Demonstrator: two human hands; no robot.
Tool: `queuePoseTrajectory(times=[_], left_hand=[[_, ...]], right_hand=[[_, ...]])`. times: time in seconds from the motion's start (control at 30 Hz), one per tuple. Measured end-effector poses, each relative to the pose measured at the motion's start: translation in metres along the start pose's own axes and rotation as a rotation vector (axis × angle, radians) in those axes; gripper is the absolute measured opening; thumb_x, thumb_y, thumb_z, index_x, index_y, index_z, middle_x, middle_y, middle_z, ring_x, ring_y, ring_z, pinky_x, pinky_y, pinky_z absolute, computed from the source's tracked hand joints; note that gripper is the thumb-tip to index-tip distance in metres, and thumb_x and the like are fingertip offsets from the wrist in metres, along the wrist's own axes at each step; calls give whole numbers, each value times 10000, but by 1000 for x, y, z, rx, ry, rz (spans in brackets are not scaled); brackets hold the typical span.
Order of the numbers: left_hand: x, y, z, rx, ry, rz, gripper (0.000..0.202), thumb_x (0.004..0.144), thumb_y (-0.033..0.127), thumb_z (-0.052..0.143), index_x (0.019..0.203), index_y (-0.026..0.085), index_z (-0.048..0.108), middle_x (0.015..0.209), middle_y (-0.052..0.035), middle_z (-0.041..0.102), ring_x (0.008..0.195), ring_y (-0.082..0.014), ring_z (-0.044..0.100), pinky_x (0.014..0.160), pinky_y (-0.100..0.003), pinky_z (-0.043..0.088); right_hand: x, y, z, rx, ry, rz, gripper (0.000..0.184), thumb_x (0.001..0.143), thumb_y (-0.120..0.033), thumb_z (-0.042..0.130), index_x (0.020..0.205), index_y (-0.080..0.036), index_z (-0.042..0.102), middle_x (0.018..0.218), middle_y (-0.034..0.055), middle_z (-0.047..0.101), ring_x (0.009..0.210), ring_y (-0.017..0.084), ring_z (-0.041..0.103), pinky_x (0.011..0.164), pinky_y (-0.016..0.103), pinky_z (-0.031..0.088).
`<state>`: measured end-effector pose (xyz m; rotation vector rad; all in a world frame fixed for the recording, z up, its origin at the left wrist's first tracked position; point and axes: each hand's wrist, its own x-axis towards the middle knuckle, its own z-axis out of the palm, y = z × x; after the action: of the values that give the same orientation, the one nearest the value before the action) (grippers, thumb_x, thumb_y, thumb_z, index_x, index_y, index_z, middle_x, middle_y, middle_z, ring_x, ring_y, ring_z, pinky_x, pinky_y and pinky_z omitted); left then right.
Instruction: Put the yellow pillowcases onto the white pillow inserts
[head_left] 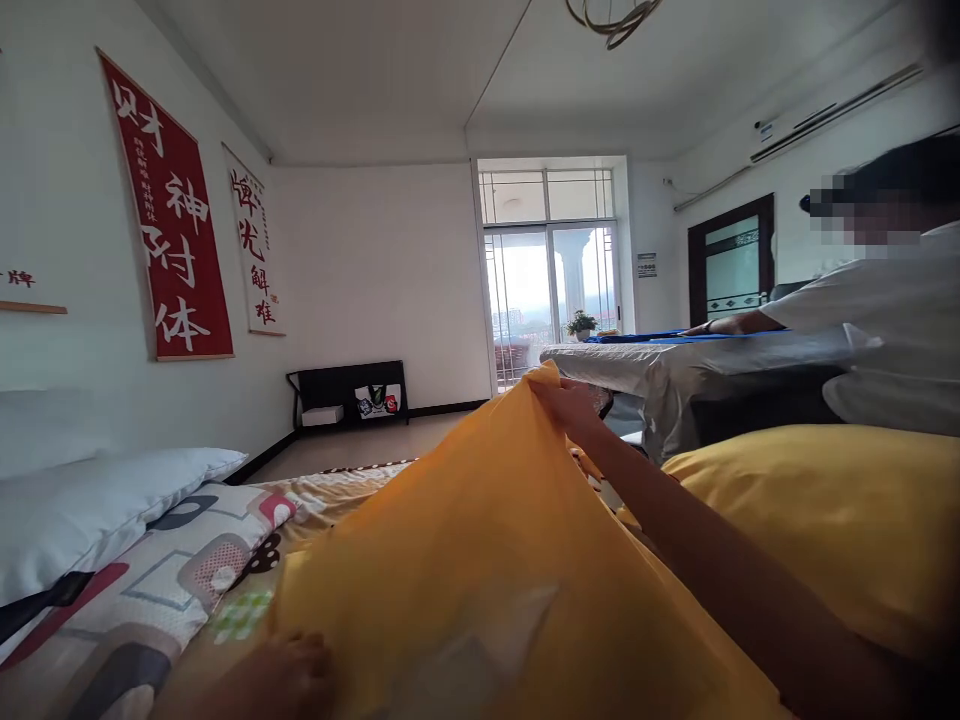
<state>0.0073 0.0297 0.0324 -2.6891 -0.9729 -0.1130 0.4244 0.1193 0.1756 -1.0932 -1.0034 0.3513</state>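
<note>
A yellow pillowcase (465, 500) spreads across the middle of the view, its far corner pulled up into a peak. My right hand (566, 405) is closed on that raised corner, with the arm reaching in from the lower right. At the lower left, my left hand (289, 672) is blurred, its fingers curled against the near left edge of the pillowcase. A pale, whitish patch shows low in the fabric; what it is I cannot make out. Under the cloth lies a patterned bed sheet (330, 490).
A yellow pillow (825, 500) lies to the right. White (112, 500) and patterned (157, 590) pillows are at the left. Beyond, a person (885, 290) leans over a covered table (622, 365) bearing blue cloth and a potted plant (581, 323). A low black rack (352, 385) stands by the wall.
</note>
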Motion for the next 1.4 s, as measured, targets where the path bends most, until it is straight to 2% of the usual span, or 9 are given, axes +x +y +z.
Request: queuePoseTrajectory(times=[0.2,0.3,0.4,0.63,0.8,1.0,1.13,1.27,1.4], left_hand=[[97,-21,-91,-339,594,-314,438,891,467,404,1154,144,541,1187,-154,599,1123,-285,527,958,-421,385],[142,-24,-110,-743,480,-292,577,854,558,421,1268,161,481,1231,-139,592,1074,-283,561,874,-395,450],[163,-12,-119,-1047,261,-117,455,847,535,442,1044,165,616,887,-47,663,742,-192,586,611,-281,453],[161,-4,-166,-1168,589,-153,364,793,550,555,744,190,535,620,51,475,530,-96,416,494,-215,319],[149,-8,-210,-824,983,-229,418,813,483,558,574,199,366,557,63,285,517,-82,267,460,-220,209],[138,-6,-221,-518,924,-218,446,810,457,534,541,201,287,558,52,243,537,-90,240,487,-245,189],[126,-15,-229,-629,603,-234,416,828,487,478,542,199,385,547,44,308,516,-101,298,477,-241,228],[135,-4,-260,-783,896,-37,247,818,425,518,758,194,584,732,14,538,681,-127,498,595,-226,390],[161,26,-292,-978,909,-33,123,770,284,562,763,164,585,701,-3,555,612,-138,545,579,-266,448]], right_hand=[[-24,-73,26,168,-154,-109,341,548,-465,730,676,-176,601,689,-2,592,620,139,532,535,268,438],[-30,-102,28,178,-212,-202,308,571,-428,732,664,-163,605,666,-8,569,621,134,516,535,272,424],[-27,-125,20,69,-180,-312,242,610,-355,719,612,-156,581,625,-13,530,616,130,492,534,278,399],[-13,-145,-5,-259,65,-585,339,726,-281,634,484,-192,414,523,-45,379,539,96,354,525,289,310],[-3,-162,8,-409,116,-817,338,742,-230,586,506,-219,344,510,-48,317,551,113,364,579,307,356],[-10,-195,30,-166,106,-993,198,919,-325,412,786,-207,500,729,5,496,742,156,503,682,317,409],[-29,-195,39,-191,-7,-1043,160,933,-331,430,870,-221,527,699,-12,496,724,153,500,696,311,413],[-45,-190,50,-186,-58,-1039,158,936,-313,412,898,-219,533,680,-24,483,665,138,475,660,294,400],[-50,-191,62,-170,-88,-1064,192,939,-350,402,913,-221,542,670,-32,469,675,140,472,673,298,402]])
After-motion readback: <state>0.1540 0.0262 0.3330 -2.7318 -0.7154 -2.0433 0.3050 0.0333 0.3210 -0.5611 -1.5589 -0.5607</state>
